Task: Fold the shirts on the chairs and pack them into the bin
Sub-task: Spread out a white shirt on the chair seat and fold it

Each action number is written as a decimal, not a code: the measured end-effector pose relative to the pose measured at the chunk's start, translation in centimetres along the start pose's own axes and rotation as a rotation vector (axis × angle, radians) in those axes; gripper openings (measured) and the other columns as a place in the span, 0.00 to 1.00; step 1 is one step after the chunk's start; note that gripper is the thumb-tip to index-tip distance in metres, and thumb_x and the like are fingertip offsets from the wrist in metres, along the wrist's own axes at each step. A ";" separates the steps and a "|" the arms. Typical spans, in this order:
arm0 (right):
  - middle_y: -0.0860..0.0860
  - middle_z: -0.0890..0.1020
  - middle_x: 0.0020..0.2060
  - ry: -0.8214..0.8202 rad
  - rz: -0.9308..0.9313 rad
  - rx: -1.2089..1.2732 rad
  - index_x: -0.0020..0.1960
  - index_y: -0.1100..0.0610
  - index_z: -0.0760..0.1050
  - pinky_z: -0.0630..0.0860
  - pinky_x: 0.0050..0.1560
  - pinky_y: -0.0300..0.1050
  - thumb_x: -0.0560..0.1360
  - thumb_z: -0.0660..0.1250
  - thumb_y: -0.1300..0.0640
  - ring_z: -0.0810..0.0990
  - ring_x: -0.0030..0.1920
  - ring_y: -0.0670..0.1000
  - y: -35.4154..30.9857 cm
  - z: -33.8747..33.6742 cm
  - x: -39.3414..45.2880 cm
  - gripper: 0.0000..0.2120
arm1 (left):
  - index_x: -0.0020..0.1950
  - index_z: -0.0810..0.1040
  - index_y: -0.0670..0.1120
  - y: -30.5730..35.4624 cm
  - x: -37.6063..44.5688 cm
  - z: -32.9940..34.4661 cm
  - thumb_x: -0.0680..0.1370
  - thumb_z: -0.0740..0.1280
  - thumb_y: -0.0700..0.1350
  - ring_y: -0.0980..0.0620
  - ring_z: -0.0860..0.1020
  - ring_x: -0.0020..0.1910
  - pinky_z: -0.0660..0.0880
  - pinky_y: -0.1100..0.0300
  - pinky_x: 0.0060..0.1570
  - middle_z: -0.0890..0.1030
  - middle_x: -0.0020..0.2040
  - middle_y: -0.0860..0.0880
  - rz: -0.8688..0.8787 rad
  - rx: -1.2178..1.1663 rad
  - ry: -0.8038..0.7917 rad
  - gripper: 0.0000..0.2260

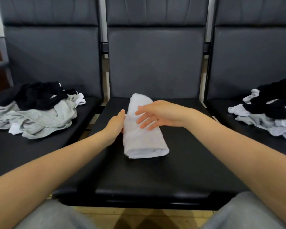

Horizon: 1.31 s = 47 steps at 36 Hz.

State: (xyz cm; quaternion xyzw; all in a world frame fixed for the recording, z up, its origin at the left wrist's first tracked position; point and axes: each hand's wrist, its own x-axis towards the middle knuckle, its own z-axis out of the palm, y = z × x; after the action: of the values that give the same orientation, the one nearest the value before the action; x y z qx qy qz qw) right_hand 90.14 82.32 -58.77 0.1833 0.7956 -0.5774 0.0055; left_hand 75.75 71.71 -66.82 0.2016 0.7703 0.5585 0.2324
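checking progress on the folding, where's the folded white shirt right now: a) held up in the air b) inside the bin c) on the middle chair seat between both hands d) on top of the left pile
c: the folded white shirt lies on the middle chair seat, with the left hand touching its side and the right hand open over it.

Bare middle seat (pixel 155 176) between shirt piles (pixel 33 113)

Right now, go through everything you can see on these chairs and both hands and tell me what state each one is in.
white shirt: folded into a narrow bundle, lying on the middle chair seat
left hand: open, flat against the bundle's left side
right hand: open, fingers spread over the bundle
left pile: unfolded, grey, black and white shirts heaped
right pile: unfolded, black and white shirts heaped
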 end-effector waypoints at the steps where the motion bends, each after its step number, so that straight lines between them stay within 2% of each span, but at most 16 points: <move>1: 0.56 0.84 0.52 -0.007 0.002 -0.020 0.61 0.59 0.77 0.81 0.51 0.46 0.81 0.62 0.49 0.84 0.50 0.53 0.2 0.2 0.0 0.16 | 0.52 0.78 0.46 0.0 -0.1 -0.1 0.83 0.53 0.55 0.52 0.77 0.45 0.70 0.58 0.48 0.80 0.48 0.48 -0.005 0.019 -0.014 0.18; 4: 0.54 0.84 0.48 0.117 0.014 -0.095 0.57 0.59 0.79 0.80 0.48 0.43 0.81 0.61 0.51 0.83 0.45 0.51 1.5 0.3 0.5 0.14 | 0.63 0.77 0.42 -0.3 0.1 -0.2 0.81 0.62 0.50 0.49 0.78 0.55 0.72 0.59 0.49 0.79 0.57 0.47 0.010 0.073 -0.050 0.16; 7: 0.53 0.82 0.44 0.252 0.131 -0.121 0.56 0.60 0.79 0.78 0.42 0.42 0.80 0.62 0.53 0.79 0.40 0.50 3.3 0.2 1.1 0.12 | 0.53 0.75 0.43 -0.4 -0.1 0.1 0.80 0.60 0.45 0.50 0.76 0.47 0.70 0.61 0.39 0.78 0.48 0.48 0.070 0.090 0.011 0.07; 12: 0.53 0.77 0.42 0.309 0.130 -0.294 0.47 0.61 0.76 0.73 0.41 0.42 0.78 0.63 0.44 0.75 0.40 0.49 5.6 0.1 1.1 0.18 | 0.39 0.63 0.44 -0.5 -0.3 1.1 0.78 0.56 0.42 0.53 0.63 0.33 0.60 0.59 0.32 0.65 0.36 0.50 0.022 -0.083 0.181 0.08; 13: 0.52 0.75 0.41 0.295 0.138 -0.327 0.56 0.70 0.70 0.71 0.40 0.43 0.77 0.63 0.42 0.74 0.40 0.50 6.2 0.1 1.4 0.29 | 0.39 0.63 0.44 -0.5 -0.4 1.2 0.78 0.56 0.42 0.53 0.63 0.33 0.60 0.59 0.31 0.65 0.35 0.50 0.036 -0.063 0.182 0.08; 14: 0.51 0.75 0.40 0.273 0.150 -0.366 0.43 0.53 0.62 0.69 0.40 0.42 0.75 0.64 0.40 0.74 0.40 0.49 6.3 0.3 1.3 0.19 | 0.39 0.63 0.43 -0.5 -0.8 1.3 0.79 0.56 0.43 0.54 0.63 0.33 0.60 0.59 0.31 0.65 0.36 0.51 0.074 -0.022 0.177 0.09; 15: 0.50 0.76 0.39 0.278 0.139 -0.416 0.41 0.59 0.72 0.68 0.39 0.41 0.74 0.65 0.37 0.74 0.39 0.49 6.6 0.4 1.4 0.23 | 0.40 0.64 0.43 -0.6 -1.2 1.1 0.79 0.57 0.43 0.54 0.64 0.33 0.62 0.60 0.31 0.66 0.36 0.50 0.123 0.039 0.164 0.08; 21: 0.47 0.79 0.44 0.269 0.154 -0.636 0.50 0.55 0.73 0.75 0.44 0.44 0.69 0.67 0.32 0.79 0.43 0.48 7.0 1.8 1.8 0.26 | 0.43 0.67 0.45 -1.7 -2.1 -1.1 0.78 0.61 0.47 0.53 0.69 0.34 0.62 0.59 0.31 0.72 0.38 0.50 0.268 0.664 0.053 0.08; 23: 0.48 0.80 0.45 0.252 0.163 -0.569 0.51 0.54 0.74 0.78 0.48 0.46 0.69 0.70 0.35 0.79 0.45 0.48 7.1 2.1 1.9 0.24 | 0.43 0.68 0.44 -1.8 -2.1 -1.3 0.78 0.61 0.48 0.52 0.70 0.34 0.63 0.58 0.31 0.72 0.38 0.49 0.302 0.766 0.082 0.09; 26: 0.51 0.82 0.49 0.214 0.126 -0.144 0.51 0.54 0.77 0.78 0.52 0.46 0.72 0.73 0.50 0.81 0.49 0.50 6.4 2.0 1.4 0.12 | 0.44 0.70 0.44 -2.0 -2.2 -1.3 0.79 0.61 0.50 0.51 0.72 0.36 0.65 0.58 0.32 0.74 0.39 0.49 0.336 0.835 0.091 0.10; 30: 0.50 0.81 0.47 0.271 0.092 0.273 0.50 0.51 0.75 0.75 0.41 0.43 0.74 0.70 0.58 0.80 0.47 0.50 4.8 1.2 0.5 0.06 | 0.47 0.72 0.42 -1.5 -2.1 -1.2 0.80 0.63 0.52 0.52 0.73 0.39 0.69 0.59 0.38 0.75 0.41 0.48 0.256 0.537 0.022 0.12; 35: 0.58 0.82 0.55 0.274 0.113 0.560 0.58 0.56 0.76 0.77 0.55 0.54 0.70 0.72 0.56 0.81 0.55 0.59 3.3 0.0 -0.4 0.17 | 0.48 0.77 0.45 0.6 -3.7 -0.4 0.77 0.62 0.63 0.51 0.77 0.38 0.73 0.59 0.38 0.80 0.40 0.47 -0.082 -0.135 -0.180 0.21; 39: 0.59 0.82 0.55 0.225 0.058 0.672 0.62 0.58 0.74 0.75 0.60 0.60 0.68 0.71 0.56 0.81 0.55 0.62 2.5 -0.6 -0.8 0.23 | 0.62 0.78 0.40 1.7 -4.5 -0.9 0.69 0.61 0.72 0.44 0.80 0.57 0.74 0.50 0.59 0.82 0.57 0.43 -0.333 -0.374 -0.523 0.38; 41: 0.59 0.83 0.54 0.196 0.024 0.693 0.61 0.59 0.74 0.74 0.61 0.61 0.70 0.69 0.57 0.82 0.55 0.62 2.1 -0.7 -1.1 0.20 | 0.65 0.77 0.43 2.5 -4.9 -1.1 0.68 0.64 0.70 0.43 0.79 0.61 0.74 0.49 0.60 0.80 0.62 0.43 -0.359 -0.545 -0.600 0.37; 44: 0.60 0.83 0.55 0.148 -0.023 0.675 0.59 0.58 0.76 0.72 0.63 0.62 0.69 0.69 0.58 0.81 0.57 0.62 1.8 -0.4 -1.4 0.19 | 0.65 0.78 0.49 4.1 -5.1 -1.4 0.73 0.64 0.67 0.47 0.78 0.62 0.74 0.52 0.60 0.79 0.64 0.48 -0.285 -0.742 -0.562 0.28; 47: 0.56 0.85 0.51 0.125 -0.074 0.650 0.56 0.55 0.79 0.77 0.58 0.53 0.73 0.66 0.62 0.83 0.53 0.57 1.1 0.2 -1.4 0.12 | 0.65 0.78 0.47 5.6 -5.0 -2.0 0.77 0.63 0.61 0.45 0.83 0.53 0.80 0.52 0.47 0.83 0.57 0.46 -0.235 -0.861 -0.468 0.24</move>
State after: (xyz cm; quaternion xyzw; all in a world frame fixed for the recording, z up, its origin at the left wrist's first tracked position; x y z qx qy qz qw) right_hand 91.70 81.99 -59.57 0.1814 0.5748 -0.7883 -0.1233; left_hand 78.91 68.96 -60.29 0.1190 0.4150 0.7354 0.5223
